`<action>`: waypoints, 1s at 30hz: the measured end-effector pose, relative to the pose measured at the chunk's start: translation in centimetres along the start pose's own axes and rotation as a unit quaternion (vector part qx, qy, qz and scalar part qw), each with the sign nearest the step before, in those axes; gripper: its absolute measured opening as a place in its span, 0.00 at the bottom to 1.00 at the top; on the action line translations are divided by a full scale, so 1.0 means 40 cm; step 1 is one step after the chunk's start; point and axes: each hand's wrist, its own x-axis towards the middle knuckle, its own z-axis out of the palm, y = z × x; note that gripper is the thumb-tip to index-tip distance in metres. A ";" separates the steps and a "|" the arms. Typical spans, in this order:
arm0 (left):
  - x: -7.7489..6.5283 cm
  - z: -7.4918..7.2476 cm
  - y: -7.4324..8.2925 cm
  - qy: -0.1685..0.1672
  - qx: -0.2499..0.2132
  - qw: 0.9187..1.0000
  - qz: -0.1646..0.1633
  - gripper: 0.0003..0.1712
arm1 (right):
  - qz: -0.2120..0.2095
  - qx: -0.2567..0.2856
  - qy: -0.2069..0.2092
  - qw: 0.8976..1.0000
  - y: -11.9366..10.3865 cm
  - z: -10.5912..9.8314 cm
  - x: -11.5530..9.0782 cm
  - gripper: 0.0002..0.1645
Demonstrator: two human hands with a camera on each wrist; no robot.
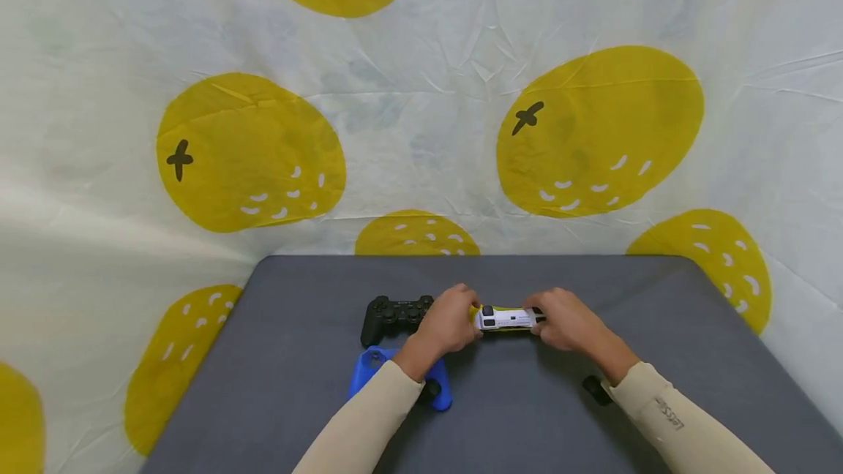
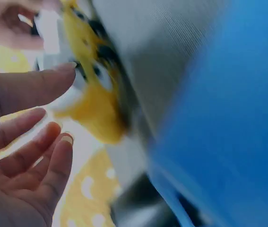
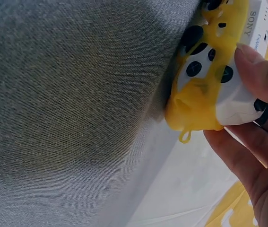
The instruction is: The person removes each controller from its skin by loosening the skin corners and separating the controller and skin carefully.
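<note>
A white Sony game controller point(image 3: 240, 101) with a yellow silicone cover point(image 3: 190, 104) partly over it is held above the grey table, its white edge toward the head camera. My right hand point(image 1: 565, 319) grips its right end, thumb on the white edge and fingers at the handle. My left hand point(image 1: 449, 319) is at the other end. In the left wrist view, the left thumb point(image 2: 53, 82) overlaps the white edge, while the other fingers stand apart from it near a blurred yellow flap. Whether the thumb presses there I cannot tell.
A black game controller point(image 1: 388, 317) lies left of my left hand. Nearer, partly under the left forearm, is a blue controller-shaped piece point(image 1: 361, 375). A small dark object point(image 1: 596, 390) lies by the right sleeve. A lemon-patterned cloth point(image 1: 421, 145) hangs behind the table point(image 1: 283, 393).
</note>
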 end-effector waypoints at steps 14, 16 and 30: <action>0.000 0.011 0.008 0.015 0.031 0.999 0.022 0.21 | -0.002 0.019 0.032 0.999 0.008 0.007 -0.003 0.17; 0.002 0.015 0.011 0.014 0.038 0.999 0.023 0.23 | 0.000 0.023 0.033 0.999 0.011 0.008 -0.005 0.17; 0.017 0.051 0.004 0.033 -0.023 0.999 0.010 0.23 | 0.029 0.152 0.091 0.984 0.071 0.063 -0.045 0.29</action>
